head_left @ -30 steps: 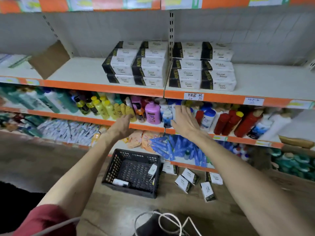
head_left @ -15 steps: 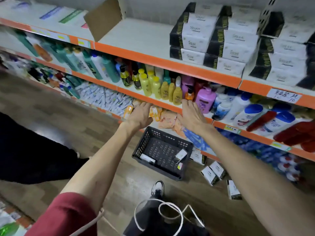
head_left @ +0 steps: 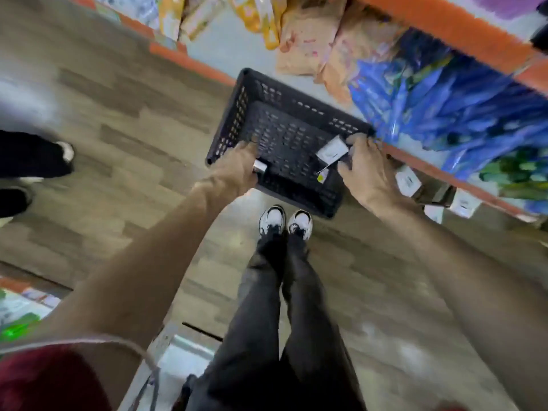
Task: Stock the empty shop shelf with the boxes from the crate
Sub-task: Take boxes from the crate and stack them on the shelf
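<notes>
The black crate (head_left: 284, 134) stands on the wooden floor (head_left: 118, 114), just beside the orange edge of the bottom shelf (head_left: 430, 167). Its long axis runs parallel to this edge, from the upper left to the lower right of the view, and its open side faces up.

The left hand (head_left: 237, 173) is over the near left wall of the crate. Its fingers are bent next to the pale end of a small box (head_left: 259, 167), but the blur does not let me tell whether they hold it. The right hand (head_left: 367, 176) is at the right corner, with thumb and fingers on either side of a white box (head_left: 332, 151) that lies tilted inside. Whether they already pinch it, I cannot tell.

More white boxes (head_left: 407, 180) lie on the floor under the shelf.
</notes>
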The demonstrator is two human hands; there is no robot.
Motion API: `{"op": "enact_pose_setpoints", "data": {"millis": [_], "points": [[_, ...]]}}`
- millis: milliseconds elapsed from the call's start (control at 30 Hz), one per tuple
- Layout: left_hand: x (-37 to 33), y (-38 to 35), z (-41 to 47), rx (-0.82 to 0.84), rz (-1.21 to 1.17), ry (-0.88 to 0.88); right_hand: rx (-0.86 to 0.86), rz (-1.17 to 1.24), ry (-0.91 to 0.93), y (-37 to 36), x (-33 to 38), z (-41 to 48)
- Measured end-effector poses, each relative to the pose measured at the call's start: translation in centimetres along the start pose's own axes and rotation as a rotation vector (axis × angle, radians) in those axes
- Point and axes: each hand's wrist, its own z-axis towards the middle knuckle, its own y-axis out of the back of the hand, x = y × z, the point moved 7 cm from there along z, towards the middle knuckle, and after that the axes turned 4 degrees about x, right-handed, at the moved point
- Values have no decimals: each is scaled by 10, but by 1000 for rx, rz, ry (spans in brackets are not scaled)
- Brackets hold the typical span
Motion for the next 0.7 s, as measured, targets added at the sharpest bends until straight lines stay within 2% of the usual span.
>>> {"op": "enact_pose_setpoints", "data": {"millis": [133, 300, 367, 567, 700], "points": [[51, -93, 110, 44, 85, -23, 22, -67, -10, -120, -46, 86], [100, -189, 229, 87, 137, -58, 139, -210, 36, -258, -89, 179], [109, -222, 263, 119, 227, -75, 182, -282, 30, -299, -103, 207], [120, -266, 326, 207, 567, -90, 232, -617, 45, -362, -126, 271], [125, -274, 342, 183, 764, -65, 273, -879, 30, -371, -137, 294]]}}
